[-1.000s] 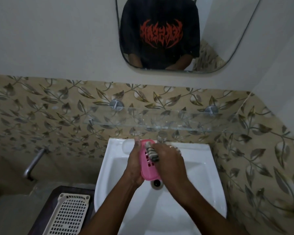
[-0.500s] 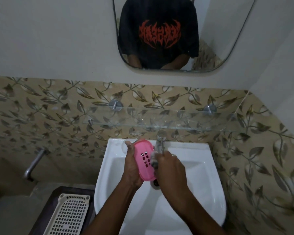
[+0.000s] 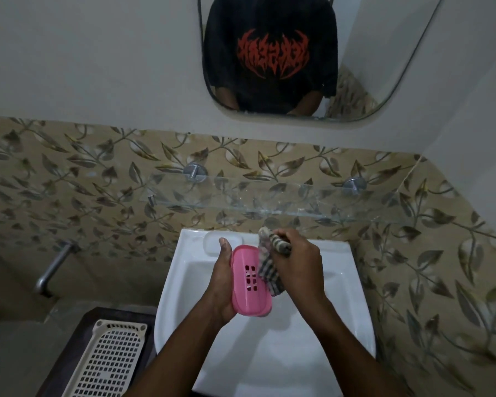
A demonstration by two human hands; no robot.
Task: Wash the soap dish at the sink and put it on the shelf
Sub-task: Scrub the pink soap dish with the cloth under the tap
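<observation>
The white ceramic sink (image 3: 181, 270) fills the middle, with bare basin on both sides of the forearms. The clear glass shelf (image 3: 284, 196) spans the wall just above it, its front edge close over the right hand (image 3: 298, 265). A cream plastic lattice basket (image 3: 106, 365) lies left of the sink. The left hand (image 3: 221, 285) cups the pink oval plastic soap dish (image 3: 249, 285) over the basin, with the thumb along its left edge. The right hand is higher than half a second ago. It clenches a striped grey cloth (image 3: 268, 270) against the dish's right edge, and more of the slotted face is now bare.
</observation>
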